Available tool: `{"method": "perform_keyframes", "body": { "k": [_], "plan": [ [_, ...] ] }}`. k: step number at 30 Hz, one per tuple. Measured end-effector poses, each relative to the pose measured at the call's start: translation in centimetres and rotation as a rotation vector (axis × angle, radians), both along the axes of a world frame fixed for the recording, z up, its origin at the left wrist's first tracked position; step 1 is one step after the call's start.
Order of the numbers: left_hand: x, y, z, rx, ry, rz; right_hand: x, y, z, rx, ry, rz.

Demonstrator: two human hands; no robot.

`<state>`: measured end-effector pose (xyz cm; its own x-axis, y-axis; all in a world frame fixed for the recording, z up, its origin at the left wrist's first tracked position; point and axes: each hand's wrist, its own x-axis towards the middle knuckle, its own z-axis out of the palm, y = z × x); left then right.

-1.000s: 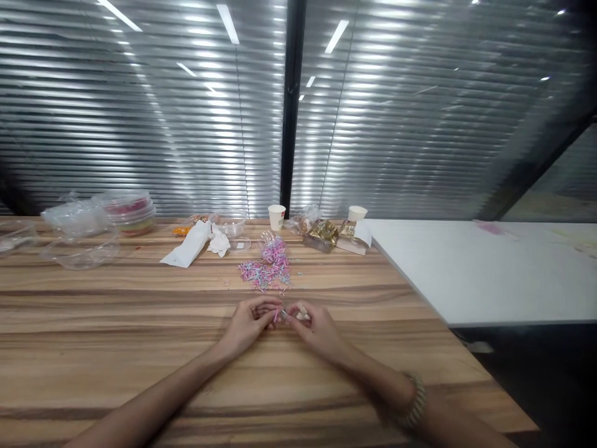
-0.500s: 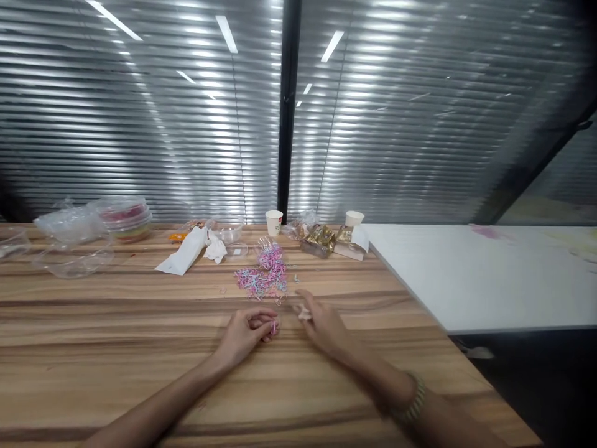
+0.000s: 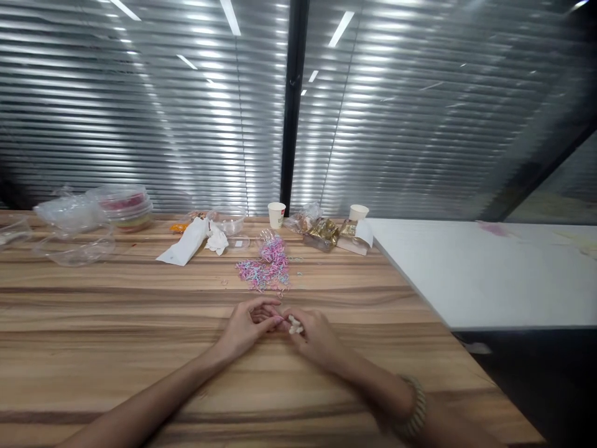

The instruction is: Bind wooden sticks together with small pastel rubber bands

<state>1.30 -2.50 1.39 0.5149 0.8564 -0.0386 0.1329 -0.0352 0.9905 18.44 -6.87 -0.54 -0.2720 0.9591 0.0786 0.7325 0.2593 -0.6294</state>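
Observation:
My left hand (image 3: 243, 328) rests low over the table, thumb and fingers pinching a small pink loop (image 3: 278, 318). Close against it, my right hand (image 3: 319, 339) has its fingertips at the same loop. A small, lumpy off-white bunch (image 3: 295, 325) is held in the curl of my right fingers; its exact kind is unclear. Just beyond both hands lies a loose pile of small pink, purple and pale blue loops (image 3: 263, 274). It spills out of a clear plastic cup (image 3: 265, 238) lying on its side.
White paper (image 3: 186, 241), crumpled tissue (image 3: 216, 239) and clear tubs (image 3: 227, 221) lie behind, to the left. Stacked round containers (image 3: 125, 208) stand farther left. A paper cup (image 3: 277, 214) and gold wrappers (image 3: 321, 233) are at the back. A white table (image 3: 433, 267) adjoins on the right.
My right hand has moved left, its fingers closing in to meet my left hand at the pink loop. The view has tilted slightly downward.

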Motion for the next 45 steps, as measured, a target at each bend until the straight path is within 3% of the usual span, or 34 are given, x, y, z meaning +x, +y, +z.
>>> {"method": "perform_keyframes", "body": {
  "k": [12, 18, 22, 26, 31, 36, 40, 45],
  "plan": [
    [-0.3, -1.0, 1.2, 0.187, -0.089, -0.211, 0.3, 0.6, 0.8, -0.134, 0.19, -0.149],
    [-0.7, -0.9, 1.6, 0.11, -0.191, -0.354, -0.1, 0.5, 1.4, -0.127, 0.264, -0.165],
    [-1.0, -0.7, 1.5, 0.066, -0.24, -0.384, -0.4, 0.1, 1.6, -0.098, 0.278, -0.123],
    [-0.5, -0.3, 1.0, -0.008, -0.231, -0.33, -0.4, -0.1, 1.7, -0.114, 0.276, -0.139],
    [-0.4, 0.0, 0.9, -0.11, -0.075, -0.043, 0.0, 0.4, 1.8, -0.138, 0.198, -0.109],
    [-1.1, 1.0, 1.0, 0.04, 0.105, 0.156, 0.5, 0.1, 2.8, -0.161, 0.095, -0.019],
    [-1.3, 1.3, 1.0, 0.115, 0.133, 0.188, 1.2, -0.4, 3.7, -0.208, 0.1, 0.081],
    [-1.1, 0.6, 1.3, 0.111, 0.055, 0.114, 1.9, 0.0, 3.5, -0.139, 0.12, 0.203]
  ]
}}
